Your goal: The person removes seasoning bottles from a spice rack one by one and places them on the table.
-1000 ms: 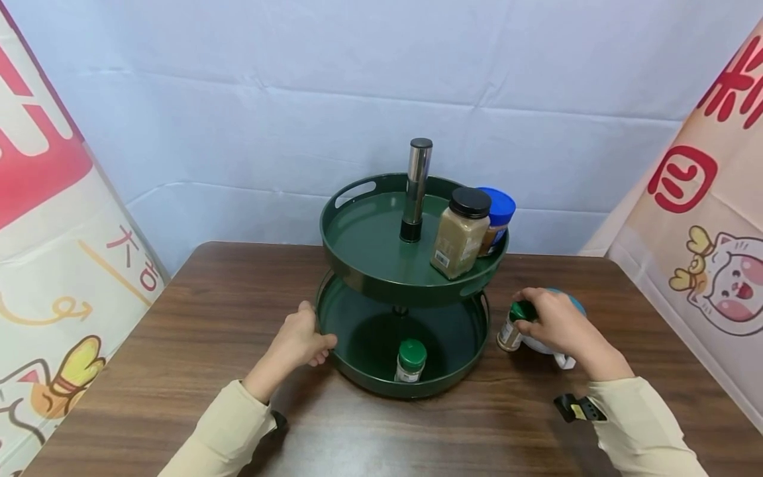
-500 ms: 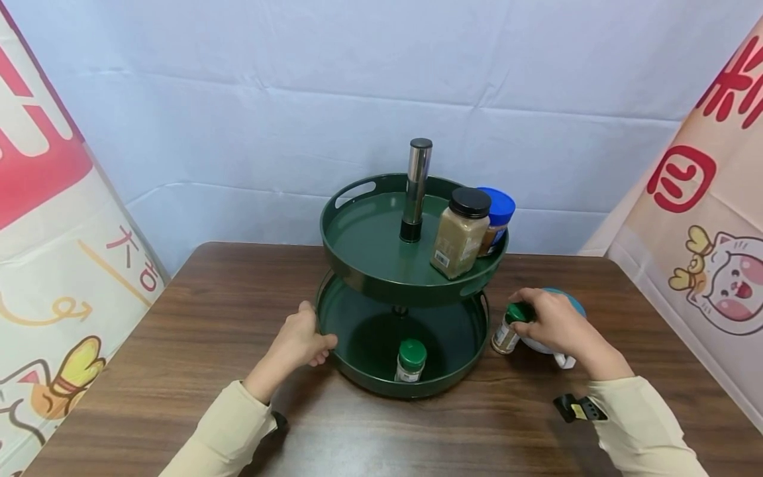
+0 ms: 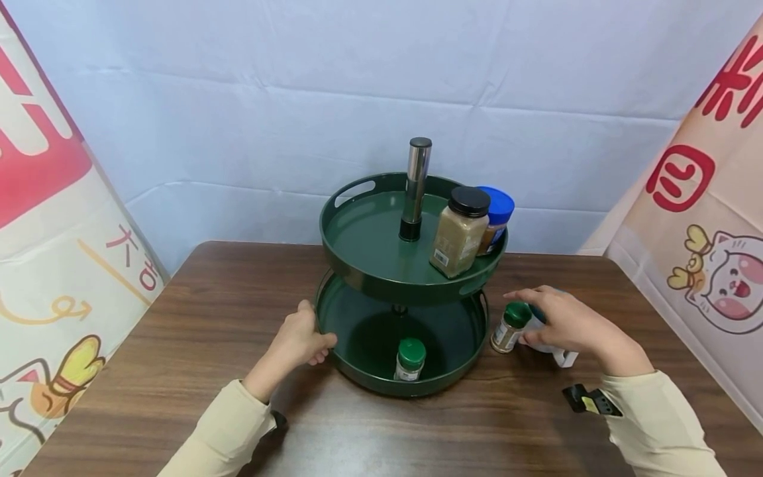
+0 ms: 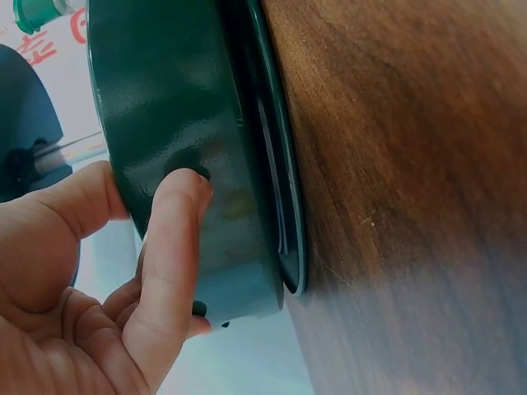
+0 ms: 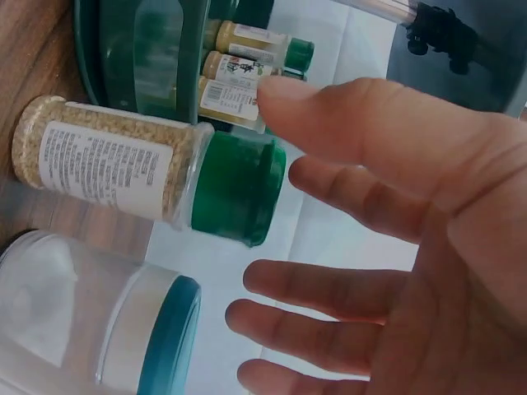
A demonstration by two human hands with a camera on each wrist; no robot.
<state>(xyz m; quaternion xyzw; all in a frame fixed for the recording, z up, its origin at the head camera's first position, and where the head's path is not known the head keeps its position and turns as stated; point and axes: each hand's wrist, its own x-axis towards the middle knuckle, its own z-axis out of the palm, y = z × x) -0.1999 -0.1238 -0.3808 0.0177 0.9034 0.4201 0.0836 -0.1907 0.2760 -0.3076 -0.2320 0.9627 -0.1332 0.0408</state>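
My left hand [image 3: 301,339] holds the left rim of the lower tier of a green two-tier round tray [image 3: 411,389]; in the left wrist view its thumb and fingers [image 4: 171,247] pinch the tray wall. A spice jar [image 3: 507,336] with a green cap stands on the table just right of that tier. Beside it, my right hand [image 3: 566,322] has its fingers spread. In the right wrist view the fingers and thumb are apart from the jar's green cap [image 5: 237,188]. Another green-capped jar [image 3: 410,361] stands at the lower tier's front.
The upper tier holds a square jar [image 3: 457,238] with a black lid and a blue-lidded jar [image 3: 497,215]. A clear container with a blue lid [image 5: 169,337], mostly behind my right hand in the head view, stands on the table [image 3: 238,291]. A metal post [image 3: 416,185] rises centrally.
The green-capped jar on the table has shifted slightly left, towards the tray. My right hand has let go of it and drawn back to the right. My left hand has stayed put.
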